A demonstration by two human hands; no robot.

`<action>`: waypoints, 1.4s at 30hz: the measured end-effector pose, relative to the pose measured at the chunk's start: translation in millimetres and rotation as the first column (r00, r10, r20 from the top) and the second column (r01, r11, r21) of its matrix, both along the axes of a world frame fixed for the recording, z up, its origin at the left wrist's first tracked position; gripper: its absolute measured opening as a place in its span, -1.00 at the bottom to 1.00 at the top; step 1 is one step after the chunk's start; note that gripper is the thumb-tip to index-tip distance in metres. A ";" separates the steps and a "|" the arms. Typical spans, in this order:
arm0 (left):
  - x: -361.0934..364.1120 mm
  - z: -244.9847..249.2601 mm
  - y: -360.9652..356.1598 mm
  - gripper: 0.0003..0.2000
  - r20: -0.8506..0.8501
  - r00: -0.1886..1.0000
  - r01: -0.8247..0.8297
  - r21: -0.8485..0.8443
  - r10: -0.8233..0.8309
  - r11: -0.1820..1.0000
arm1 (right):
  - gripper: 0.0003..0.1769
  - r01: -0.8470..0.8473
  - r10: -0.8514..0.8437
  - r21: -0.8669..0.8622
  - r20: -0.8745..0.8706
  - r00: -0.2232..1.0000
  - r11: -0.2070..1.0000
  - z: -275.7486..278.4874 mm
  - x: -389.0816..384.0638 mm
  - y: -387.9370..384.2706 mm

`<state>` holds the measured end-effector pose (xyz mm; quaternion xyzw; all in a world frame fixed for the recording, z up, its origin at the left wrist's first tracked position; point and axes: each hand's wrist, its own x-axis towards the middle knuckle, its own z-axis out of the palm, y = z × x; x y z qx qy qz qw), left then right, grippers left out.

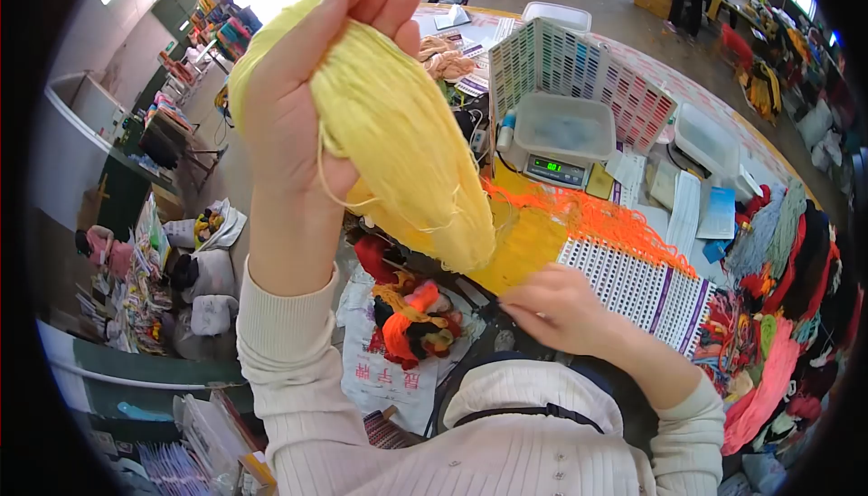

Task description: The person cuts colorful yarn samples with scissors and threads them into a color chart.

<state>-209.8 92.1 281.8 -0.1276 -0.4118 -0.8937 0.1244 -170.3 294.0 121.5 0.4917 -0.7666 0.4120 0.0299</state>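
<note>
My left hand (298, 125) is raised high in front of me, its fingers wrapped round a thick skein of yellow yarn (402, 134). The skein hangs tilted down to the right, and a loose strand loops by my wrist. Lower down, by the table's front edge, my right hand (565, 306) has its fingers curled together; whether a thread is in them I cannot make out. Beyond it lie a yellow board (524, 247), orange yarn strands (588, 216) and cards with rows of holes (628, 283).
A digital scale (556, 170) carries a clear plastic tub (565, 125), with a plastic basket panel (542, 57) behind. Coloured yarn hanks (768, 360) are heaped at the right. A bag with yarn bundles (416, 324) is below on the left. People are in the background.
</note>
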 end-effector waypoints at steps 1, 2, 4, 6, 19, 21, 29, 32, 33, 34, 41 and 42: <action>-2.0 0.0 -2.9 -0.84 0.005 1.000 0.011 -0.015 -0.011 1.000 | -0.83 0.006 -0.011 -0.055 -0.084 0.996 0.998 -7.9 -2.8 -13.6; -0.7 0.3 -4.6 -0.84 -0.009 0.994 0.108 -0.080 -0.109 0.991 | -0.77 0.009 -0.027 -0.111 -0.167 0.986 0.994 -11.8 -5.6 -25.9; -2.3 0.0 1.2 -0.84 -0.020 0.997 0.077 -0.061 -0.078 0.995 | -0.69 0.143 -0.141 -0.004 -0.193 0.971 0.990 3.5 -15.5 -45.9; -5.8 -0.6 3.7 -0.85 -0.038 0.996 0.078 -0.062 -0.080 0.995 | -0.64 0.229 -0.223 0.000 -0.211 0.952 0.974 9.3 -23.6 -57.0; -34.6 -27.2 -35.9 -0.83 -0.025 0.997 -0.083 -0.256 0.079 0.963 | -0.96 0.304 -0.278 -0.159 0.165 0.946 0.939 -68.0 -6.8 9.2; -37.6 -31.8 -53.9 -0.84 -0.002 0.998 0.055 -0.121 -0.056 0.991 | -0.92 0.281 -0.310 0.130 0.378 0.872 0.951 -136.8 17.0 42.2; 21.8 -110.1 10.7 -0.69 0.228 0.872 0.458 -0.069 -0.433 0.886 | -0.84 0.380 -0.445 0.237 0.384 0.809 0.894 -177.1 42.6 56.2; 42.8 -167.3 35.6 -0.71 0.427 0.806 0.525 -0.199 -0.409 0.827 | -0.92 0.504 -0.424 0.044 0.606 0.673 0.862 -121.8 42.0 45.2; 48.5 -184.6 42.3 -0.68 0.499 0.754 0.556 -0.139 -0.428 0.819 | -0.92 0.536 -0.379 -0.003 0.704 0.601 0.844 -112.9 42.9 45.6; 52.6 -198.9 48.0 -0.64 0.492 0.719 0.571 -0.018 -0.490 0.821 | -0.92 0.569 -0.317 -0.049 0.790 0.525 0.821 -105.6 43.8 45.3; 50.1 -233.9 59.8 -0.35 -0.039 0.921 0.191 -0.821 -0.387 0.537 | -0.87 0.473 -0.132 -0.071 0.915 0.382 0.878 -48.2 26.3 17.2; 57.7 -227.6 66.2 -0.30 0.138 0.921 0.366 -0.632 -0.365 0.683 | -0.86 0.408 -0.155 -0.038 0.890 0.429 0.912 -53.0 26.4 21.5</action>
